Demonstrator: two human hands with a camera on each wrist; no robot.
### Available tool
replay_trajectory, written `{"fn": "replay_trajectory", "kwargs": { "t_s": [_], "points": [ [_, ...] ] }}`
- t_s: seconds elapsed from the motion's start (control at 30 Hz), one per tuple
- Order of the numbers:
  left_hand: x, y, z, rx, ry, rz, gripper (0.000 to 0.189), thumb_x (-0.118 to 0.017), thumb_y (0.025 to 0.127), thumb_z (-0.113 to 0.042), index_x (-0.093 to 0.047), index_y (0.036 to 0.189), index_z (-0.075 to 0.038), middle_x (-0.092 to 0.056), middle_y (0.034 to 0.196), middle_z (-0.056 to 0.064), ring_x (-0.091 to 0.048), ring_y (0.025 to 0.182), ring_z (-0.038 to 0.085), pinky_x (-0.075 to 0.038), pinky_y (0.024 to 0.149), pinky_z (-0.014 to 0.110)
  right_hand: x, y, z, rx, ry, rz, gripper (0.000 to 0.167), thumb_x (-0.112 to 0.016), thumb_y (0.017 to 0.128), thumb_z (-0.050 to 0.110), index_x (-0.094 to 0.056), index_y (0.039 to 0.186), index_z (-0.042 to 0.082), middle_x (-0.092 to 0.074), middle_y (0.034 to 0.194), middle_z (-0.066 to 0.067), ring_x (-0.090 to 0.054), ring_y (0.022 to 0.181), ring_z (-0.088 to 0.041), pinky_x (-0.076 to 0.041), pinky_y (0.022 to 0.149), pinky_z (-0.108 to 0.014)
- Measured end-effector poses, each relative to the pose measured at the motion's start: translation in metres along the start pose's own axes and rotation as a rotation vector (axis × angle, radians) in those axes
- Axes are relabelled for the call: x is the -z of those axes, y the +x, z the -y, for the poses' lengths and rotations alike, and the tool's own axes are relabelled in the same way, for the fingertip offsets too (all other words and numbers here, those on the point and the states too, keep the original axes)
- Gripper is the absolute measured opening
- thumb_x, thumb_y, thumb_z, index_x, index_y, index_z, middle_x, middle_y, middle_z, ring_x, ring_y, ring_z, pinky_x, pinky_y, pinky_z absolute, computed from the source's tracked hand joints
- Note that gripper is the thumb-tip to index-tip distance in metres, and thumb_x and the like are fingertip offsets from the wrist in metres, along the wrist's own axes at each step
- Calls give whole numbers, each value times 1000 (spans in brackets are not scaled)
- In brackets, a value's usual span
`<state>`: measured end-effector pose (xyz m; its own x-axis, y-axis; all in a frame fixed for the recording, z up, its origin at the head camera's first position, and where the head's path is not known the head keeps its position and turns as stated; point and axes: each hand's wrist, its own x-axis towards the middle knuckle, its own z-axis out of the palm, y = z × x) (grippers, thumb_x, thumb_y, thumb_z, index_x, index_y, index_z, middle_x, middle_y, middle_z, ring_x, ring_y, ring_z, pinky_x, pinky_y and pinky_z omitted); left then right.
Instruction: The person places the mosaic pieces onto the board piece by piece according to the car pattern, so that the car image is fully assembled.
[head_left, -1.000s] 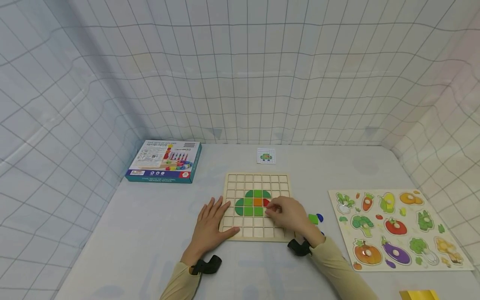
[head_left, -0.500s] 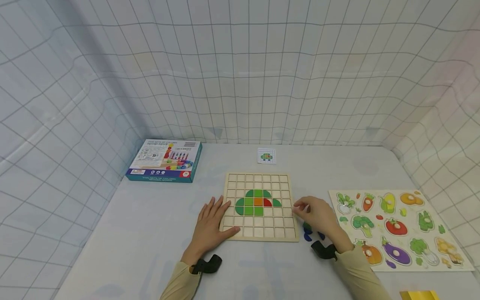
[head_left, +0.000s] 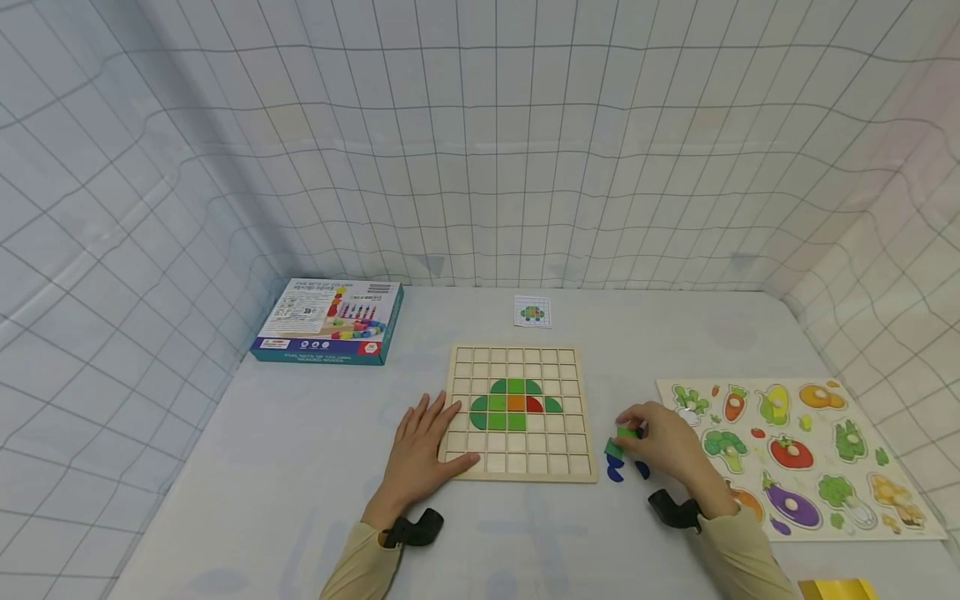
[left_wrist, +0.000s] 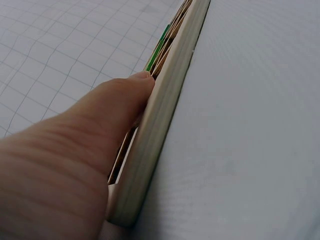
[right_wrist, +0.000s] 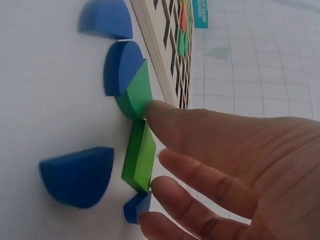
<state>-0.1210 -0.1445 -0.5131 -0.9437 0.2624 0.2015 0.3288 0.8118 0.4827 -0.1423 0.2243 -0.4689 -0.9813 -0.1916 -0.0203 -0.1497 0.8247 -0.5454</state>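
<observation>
The left hand [head_left: 425, 446] lies with its fingers spread over the left edge of the board [head_left: 497, 444]; its own wrist view shows only the thumb clearly, at the rim. The board lies flat on the table [head_left: 540, 550], coloured pieces [head_left: 516, 403] set near its middle. To its right, the right hand [head_left: 663, 440] bends over loose pieces, thumb and fingertips at the green square [right_wrist: 140, 157]; whether they pinch it or merely touch it I cannot tell. The thumb tip overlaps the dark green piece [right_wrist: 135, 97], contact unclear. Blue pieces [right_wrist: 77, 177] lie around these, one partly behind the fingertips. The right arm covers a corner of the vegetable board [head_left: 823, 437]. A yellow thing [head_left: 838, 590] is cut off below. The print on the box [head_left: 330, 321] is mostly too small to read, and the card [head_left: 532, 312] shows little detail.
</observation>
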Motion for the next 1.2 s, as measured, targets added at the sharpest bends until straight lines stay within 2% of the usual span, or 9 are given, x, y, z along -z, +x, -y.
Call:
{"fn": "replay_trajectory", "kwargs": {
  "t_s": [0.23, 0.5, 0.9, 1.2],
  "points": [
    [0, 1, 0, -1, 3, 1, 85, -67, 78, -58, -42, 145, -14, -27, 153, 9, -11, 142, 29, -4, 112, 47, 4, -2, -1, -17, -26, 14, 20, -78, 78, 21, -72, 93, 11, -56, 82, 1, -48, 69, -15, -39, 56, -31],
    [-2, 2, -1, -33, 16, -33, 83, -69, 77, -56, -44, 143, -11, -31, 151, 13, -17, 140, 35, -9, 111, 52, 7, 0, -2, -17, -40, 41, 15, -79, 77, 19, -71, 89, 12, -56, 82, 2, -48, 69, -16, -40, 56, -31],
    [-1, 2, 0, -23, 9, -22, 84, -69, 77, -56, -44, 143, -12, -29, 152, 12, -16, 141, 34, -8, 111, 50, 8, 2, 0, 30, -85, 61, 17, -80, 75, 14, -67, 85, 12, -54, 80, 0, -48, 68, -15, -42, 57, -31],
    [0, 0, 0, -1, -6, 0, 85, -68, 78, -58, -41, 145, -14, -26, 153, 9, -12, 142, 30, -5, 112, 48, 2, -2, -1, 43, -48, 18, 21, -80, 75, 11, -61, 84, 11, -54, 80, 0, -46, 65, -15, -41, 56, -31]
  ]
}}
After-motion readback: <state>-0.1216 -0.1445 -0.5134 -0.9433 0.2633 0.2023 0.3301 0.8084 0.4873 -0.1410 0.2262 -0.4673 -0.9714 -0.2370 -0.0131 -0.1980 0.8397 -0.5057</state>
